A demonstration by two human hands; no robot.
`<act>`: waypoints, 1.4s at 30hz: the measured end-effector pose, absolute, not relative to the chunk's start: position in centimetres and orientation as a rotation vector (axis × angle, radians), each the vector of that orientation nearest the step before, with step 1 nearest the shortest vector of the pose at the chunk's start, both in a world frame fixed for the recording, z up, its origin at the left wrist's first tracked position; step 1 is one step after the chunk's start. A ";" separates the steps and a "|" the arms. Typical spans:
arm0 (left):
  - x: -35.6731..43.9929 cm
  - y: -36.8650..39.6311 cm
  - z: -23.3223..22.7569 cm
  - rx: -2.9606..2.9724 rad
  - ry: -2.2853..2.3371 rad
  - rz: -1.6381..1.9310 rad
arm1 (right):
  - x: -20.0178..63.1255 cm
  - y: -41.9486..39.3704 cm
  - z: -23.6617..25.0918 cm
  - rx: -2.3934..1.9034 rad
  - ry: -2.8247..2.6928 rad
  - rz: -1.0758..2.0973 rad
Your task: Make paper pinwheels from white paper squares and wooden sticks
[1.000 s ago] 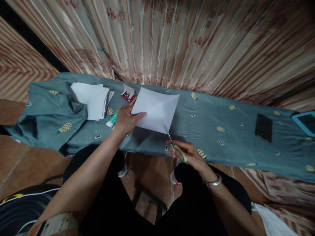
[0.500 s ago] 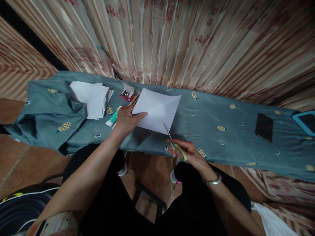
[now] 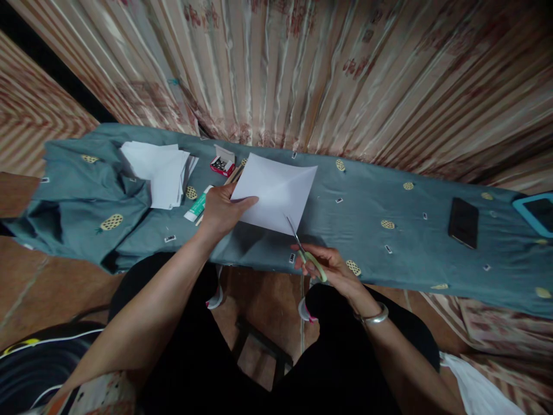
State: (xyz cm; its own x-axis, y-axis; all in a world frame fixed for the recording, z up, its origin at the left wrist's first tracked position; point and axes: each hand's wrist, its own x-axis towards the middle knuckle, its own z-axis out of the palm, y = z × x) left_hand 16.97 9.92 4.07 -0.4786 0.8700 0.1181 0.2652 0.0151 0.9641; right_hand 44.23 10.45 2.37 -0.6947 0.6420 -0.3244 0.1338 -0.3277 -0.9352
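Scissors point(image 3: 302, 245) in right hand point(image 3: 330, 266) point up-left into paper point(image 3: 276, 190).

Left hand point(image 3: 221, 208) raised, fingers pinched; right hand point(image 3: 330, 267) lower, fingers curled.

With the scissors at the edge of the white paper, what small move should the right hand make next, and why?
Probably close the blades and push forward. The right hand holds the green-handled scissors with their tip at the near edge of the white paper sheet, which the left hand holds up.
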 end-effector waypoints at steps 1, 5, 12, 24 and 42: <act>17.0 9.9 4.1 1.159 1.769 1.486 | 44.2 10.5 2.3 -0.988 -1.570 2.086; 17.0 9.7 4.4 1.159 1.761 1.471 | 44.2 10.4 2.4 -0.996 -1.567 2.081; 16.9 9.7 4.6 1.162 1.783 1.451 | 44.0 10.1 2.3 -0.980 -1.574 2.059; 16.9 9.7 4.3 1.148 1.773 1.469 | 44.0 10.1 2.1 -1.009 -1.563 2.047; 17.1 9.7 4.6 1.156 1.780 1.470 | 43.7 10.0 2.5 -1.056 -1.450 2.072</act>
State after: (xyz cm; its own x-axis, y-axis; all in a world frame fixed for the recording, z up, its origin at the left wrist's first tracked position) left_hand 17.07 9.67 4.57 -0.4769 0.8726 0.1052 0.2683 0.0305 0.9629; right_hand 43.69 9.97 2.48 -0.6352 0.6870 -0.3530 0.0963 -0.3830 -0.9187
